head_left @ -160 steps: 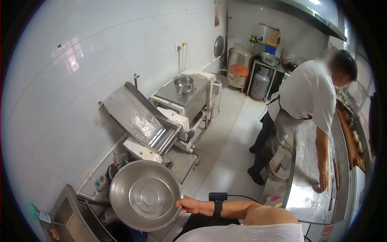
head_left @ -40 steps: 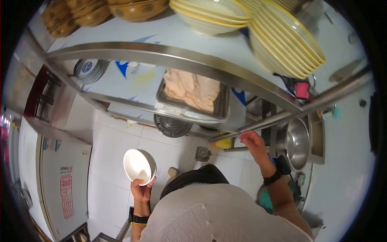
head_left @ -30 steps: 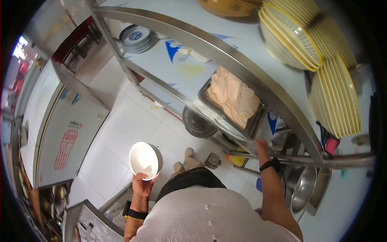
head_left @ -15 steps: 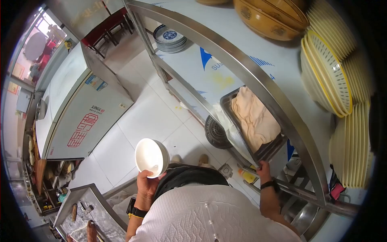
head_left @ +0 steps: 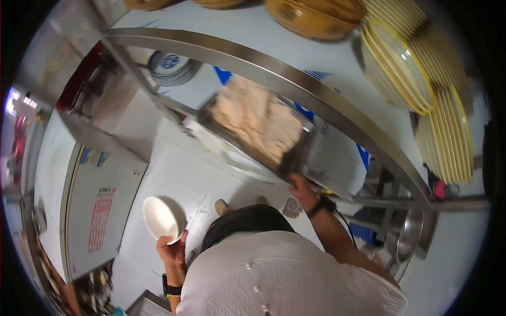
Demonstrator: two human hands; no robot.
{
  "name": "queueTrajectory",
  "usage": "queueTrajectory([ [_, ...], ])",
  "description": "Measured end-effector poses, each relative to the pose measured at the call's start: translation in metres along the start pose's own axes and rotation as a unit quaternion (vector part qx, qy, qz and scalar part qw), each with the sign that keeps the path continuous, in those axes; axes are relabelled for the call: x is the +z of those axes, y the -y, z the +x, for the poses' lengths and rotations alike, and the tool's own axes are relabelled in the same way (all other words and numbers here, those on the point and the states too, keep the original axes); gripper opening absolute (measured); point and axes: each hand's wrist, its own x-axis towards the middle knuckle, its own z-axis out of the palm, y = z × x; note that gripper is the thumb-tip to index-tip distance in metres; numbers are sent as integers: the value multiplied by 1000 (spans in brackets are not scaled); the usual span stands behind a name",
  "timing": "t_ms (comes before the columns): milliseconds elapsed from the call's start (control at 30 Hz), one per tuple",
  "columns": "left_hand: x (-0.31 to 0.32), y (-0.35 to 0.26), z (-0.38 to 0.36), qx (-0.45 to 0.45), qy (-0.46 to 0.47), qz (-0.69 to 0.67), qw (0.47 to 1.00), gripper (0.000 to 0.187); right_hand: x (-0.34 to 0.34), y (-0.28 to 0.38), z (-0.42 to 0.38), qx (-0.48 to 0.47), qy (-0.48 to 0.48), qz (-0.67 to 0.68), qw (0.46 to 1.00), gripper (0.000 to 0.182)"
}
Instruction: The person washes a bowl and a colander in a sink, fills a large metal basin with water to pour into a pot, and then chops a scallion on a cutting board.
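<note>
1. Rectangular steel tray (head_left: 295,152) heaped with pale beige dough (head_left: 253,118) sits half out over the edge of the lower shelf of the steel rack (head_left: 274,73), in the head view, tilted toward the floor at its near corner.
2. Right hand (head_left: 299,187) is closed on that near corner, fingers hidden under the rim, so I cannot tell how much of the tray they hold. One hand at one corner looks a weak hold for a loaded tray: it could tip and let the dough slide out.
3. Left hand (head_left: 171,250) is wrapped round the base of a white round ceramic bowl (head_left: 161,218), held low over the white floor tiles (head_left: 174,179) and well apart from the tray. With this hand busy it cannot steady the tray, and a jolt could knock the bowl loose onto the tiles.
4. Above, brown glazed bowls (head_left: 311,16) and stacked yellow-rimmed plastic baskets (head_left: 400,68) rest on the upper shelf, near the rack's front rail. A tray lifted too high could strike that rail and shake them.
</note>
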Motion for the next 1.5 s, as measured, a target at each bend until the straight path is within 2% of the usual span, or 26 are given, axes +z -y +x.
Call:
queueTrajectory([
  [33, -2, -8, 3, -1, 11, 7, 1000, 53, 11, 7, 28, 50, 79, 65, 993, 47],
  [67, 0, -15, 1, 10, 9, 6, 1000, 54, 27, 10, 46, -27, 38, 50, 998, 45],
  [100, -2, -21, 2, 14, 11, 10, 1000, 55, 47, 15, 60, -15, -4, 90, 996, 42],
  [133, -6, -27, 3, 21, 14, 13, 1000, 56, 86, -20, 73, 127, 27, 270, 954, 39],
  [267, -9, -44, 1, 24, -43, 41, 998, 58, 105, 11, 138, -116, -69, 67, 989, 42],
  [300, -10, -45, 0, 20, -44, 48, 998, 58, 125, -8, 152, 48, -53, 205, 976, 41],
  [333, -11, -47, 1, 17, -45, 55, 997, 59, 145, -28, 161, 207, -37, 336, 918, 40],
  [367, -12, -47, 4, 26, -43, 64, 997, 60, 137, -14, 170, 213, -45, 336, 916, 40],
  [433, -10, -49, 10, 10, -44, 81, 996, 60, 99, 36, 186, 405, -193, 633, 631, 32],
  [467, -9, -51, 15, 0, -47, 90, 995, 60, 100, 26, 176, 405, -204, 632, 629, 32],
  [567, 1, -47, 33, -49, -8, 88, 995, 60, 79, 25, 119, 278, -65, 500, 818, 13],
  [633, 16, -40, 42, -71, 25, 101, 992, 59, 52, 37, 66, 341, -93, 528, 772, 11],
  [733, 38, -27, 55, -106, 55, 115, 986, 57, -6, 37, -35, 359, -308, 452, 756, 7],
  [767, 45, -22, 58, -111, 73, 133, 982, 56, -12, -15, -91, 252, -388, 301, 834, 7],
  [833, 55, -12, 66, -122, 121, 175, 969, 53, -92, 3, -161, 293, -508, 149, 797, 8],
  [867, 65, -6, 65, -136, 116, 172, 969, 53, -132, 9, -191, 308, -626, 317, 642, 14],
  [933, 76, 9, 70, -151, 170, 174, 958, 53, -198, 19, -237, 209, -706, 330, 591, 44],
  [1000, 89, 26, 66, -160, 186, 175, 954, 52, -242, 62, -242, 287, -750, 337, 491, 60],
  [1033, 93, 36, 65, -174, 195, 167, 951, 52, -256, 56, -254, 284, -749, 344, 490, 60],
  [1100, 100, 56, 63, -194, 216, 167, 942, 52, -281, 39, -278, 298, -773, 398, 393, 68],
  [1200, 118, 86, 56, -220, 254, 201, 920, 55, -302, 15, -301, 310, -738, 467, 376, 60],
  [1233, 127, 96, 50, -222, 270, 206, 914, 56, -302, 7, -308, 287, -726, 451, 433, 53],
  [1267, 136, 107, 46, -225, 287, 213, 907, 57, -304, -2, -315, 283, -729, 456, 425, 53],
  [1333, 156, 130, 41, -226, 312, 259, 886, 60, -312, -11, -322, 302, -739, 506, 326, 43],
  [1467, 196, 202, 54, -245, 408, 320, 819, 62, -319, -42, -354, 251, -772, 496, 307, 23],
  [1500, 209, 223, 54, -251, 406, 337, 812, 62, -316, -32, -357, 259, -752, 493, 353, 16],
])
